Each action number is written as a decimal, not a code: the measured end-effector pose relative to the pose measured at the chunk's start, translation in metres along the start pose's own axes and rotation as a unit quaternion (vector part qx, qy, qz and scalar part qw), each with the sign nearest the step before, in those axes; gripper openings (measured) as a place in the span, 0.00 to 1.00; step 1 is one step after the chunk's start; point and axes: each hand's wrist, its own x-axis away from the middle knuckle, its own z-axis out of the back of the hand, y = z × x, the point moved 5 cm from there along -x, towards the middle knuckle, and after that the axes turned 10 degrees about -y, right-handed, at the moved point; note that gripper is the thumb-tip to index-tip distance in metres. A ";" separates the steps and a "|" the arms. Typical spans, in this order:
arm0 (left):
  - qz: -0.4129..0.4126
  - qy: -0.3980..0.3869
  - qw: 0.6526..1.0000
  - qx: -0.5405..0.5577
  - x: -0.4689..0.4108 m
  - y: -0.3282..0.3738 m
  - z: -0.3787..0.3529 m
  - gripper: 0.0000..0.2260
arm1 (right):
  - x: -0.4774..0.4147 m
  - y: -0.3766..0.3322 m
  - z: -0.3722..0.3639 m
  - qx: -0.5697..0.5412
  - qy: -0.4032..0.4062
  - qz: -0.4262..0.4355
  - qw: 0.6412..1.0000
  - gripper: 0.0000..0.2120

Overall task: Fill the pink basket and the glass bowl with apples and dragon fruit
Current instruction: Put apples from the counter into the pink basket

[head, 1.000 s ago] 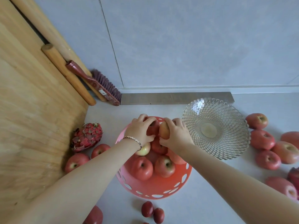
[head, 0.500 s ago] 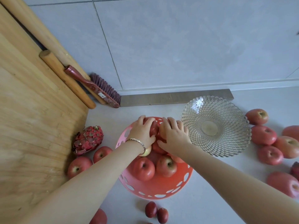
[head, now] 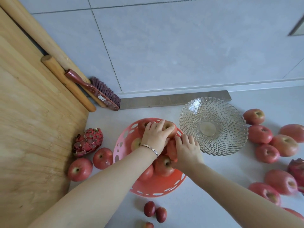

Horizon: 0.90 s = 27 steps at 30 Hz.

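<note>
A dark red hand brush with purple bristles [head: 98,93] lies on the pale countertop [head: 213,186] at the foot of the grey tiled wall [head: 181,46]. Its handle leans on a short round wooden rod [head: 65,79]. A longer wooden rod [head: 41,35] runs just behind the brush, and a large light wooden board [head: 32,129] spreads to its left. A flat grey bar [head: 174,99] starts just right of the bristles, along the wall. Two small dark red round fruits [head: 149,208] lie side by side well in front of the brush.

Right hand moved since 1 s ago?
Yes. Against the glass bowl, the right hand has drawn back toward the person, from level with the bowl's centre to level with its near rim.
</note>
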 end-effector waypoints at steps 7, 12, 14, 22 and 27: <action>0.031 -0.026 0.999 0.016 0.002 0.004 0.000 0.22 | 0.002 -0.001 0.004 -0.035 -0.020 -0.024 0.999 0.46; 0.030 0.062 0.985 0.155 0.052 -0.014 0.025 0.24 | 0.030 -0.015 0.027 -0.102 0.032 0.026 0.994 0.35; 0.033 0.136 0.971 0.195 0.093 -0.036 0.026 0.18 | 0.047 -0.034 0.037 -0.145 0.095 0.101 0.980 0.24; 0.376 -0.206 0.896 0.115 0.238 -0.122 -0.060 0.29 | 0.069 -0.128 -0.001 -0.132 -0.072 0.283 0.947 0.19; 0.406 -0.185 0.868 0.219 0.256 -0.115 -0.087 0.37 | 0.078 -0.158 -0.025 -0.132 -0.128 0.291 0.939 0.16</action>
